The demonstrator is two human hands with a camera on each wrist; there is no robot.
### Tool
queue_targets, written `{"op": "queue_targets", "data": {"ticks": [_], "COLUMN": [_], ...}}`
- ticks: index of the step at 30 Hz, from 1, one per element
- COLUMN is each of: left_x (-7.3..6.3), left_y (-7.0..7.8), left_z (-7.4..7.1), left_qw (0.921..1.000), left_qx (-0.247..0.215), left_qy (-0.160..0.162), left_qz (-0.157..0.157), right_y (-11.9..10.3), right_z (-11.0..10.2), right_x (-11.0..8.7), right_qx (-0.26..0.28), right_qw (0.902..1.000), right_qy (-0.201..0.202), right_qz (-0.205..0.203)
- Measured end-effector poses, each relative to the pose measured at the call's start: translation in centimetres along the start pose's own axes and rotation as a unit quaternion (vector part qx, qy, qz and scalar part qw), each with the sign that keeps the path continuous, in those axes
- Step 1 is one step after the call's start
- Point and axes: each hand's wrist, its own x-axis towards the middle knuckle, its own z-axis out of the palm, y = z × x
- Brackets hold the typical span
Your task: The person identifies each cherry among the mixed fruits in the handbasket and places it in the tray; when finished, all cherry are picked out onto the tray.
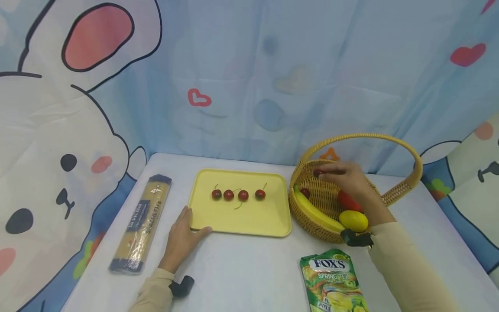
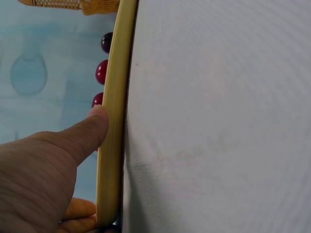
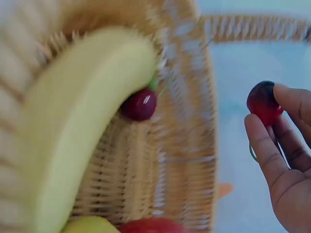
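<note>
Between thumb and fingers, my right hand pinches a dark red cherry above the wicker basket. Inside the basket lie a banana, another cherry, a yellow lemon and a red fruit partly hidden by my right arm. My left hand rests at the near left corner of the yellow tray, its thumb touching the rim. Several cherries with stems lie in a row on the tray, among them a cherry set apart at the right.
A pack of spaghetti lies left of the tray. In front of the basket is a green Fox's candy bag. The basket's tall handle arches over my right hand. A printed curtain hangs behind the white table.
</note>
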Motion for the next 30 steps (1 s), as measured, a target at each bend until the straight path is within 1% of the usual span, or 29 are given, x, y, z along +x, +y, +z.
{"op": "queue_targets", "data": {"ticks": [3,5,8,11,15,18,21,23,26,30], "left_x": [0.0,0.0,0.2,0.3,0.4,0.5,0.6,0.7,0.7,0.6], "left_y": [0.0,0.0,0.0,0.0,-0.1,-0.3,-0.3,-0.4,-0.5,-0.7], "left_z": [0.0,0.0,-0.1,-0.1,0.2,0.4,0.5,0.5,0.5,0.4], "left_qw": [1.0000,1.0000,1.0000,1.0000,1.0000,1.0000,1.0000,0.9999,0.9999,1.0000], "left_qx": [0.001,0.001,0.001,0.003,0.004,0.000,-0.008,-0.010,-0.010,-0.006], "left_qy": [-0.003,-0.003,-0.003,-0.005,-0.003,0.001,0.002,0.003,0.003,0.007], "left_qz": [0.001,0.000,0.000,-0.001,-0.004,0.000,0.004,0.002,-0.003,0.000], "right_y": [-1.3,-2.2,-3.5,-4.8,-6.5,-7.7,-8.4,-8.6,-8.8,-8.9], "right_z": [0.9,2.0,4.4,7.3,11.7,15.1,18.2,20.1,22.7,25.5], "right_x": [-2.0,-3.1,-4.0,-4.3,-4.4,-4.0,-3.4,-2.9,-1.8,-0.5], "right_qx": [-0.005,-0.005,0.017,0.055,0.099,0.132,0.146,0.142,0.114,0.081], "right_qw": [0.9987,0.9959,0.9899,0.9843,0.9787,0.9737,0.9719,0.9737,0.9785,0.9830], "right_qy": [0.025,0.028,0.018,0.000,-0.022,-0.045,-0.058,-0.059,-0.052,-0.045], "right_qz": [-0.045,-0.086,-0.140,-0.168,-0.178,-0.180,-0.175,-0.168,-0.164,-0.158]}}
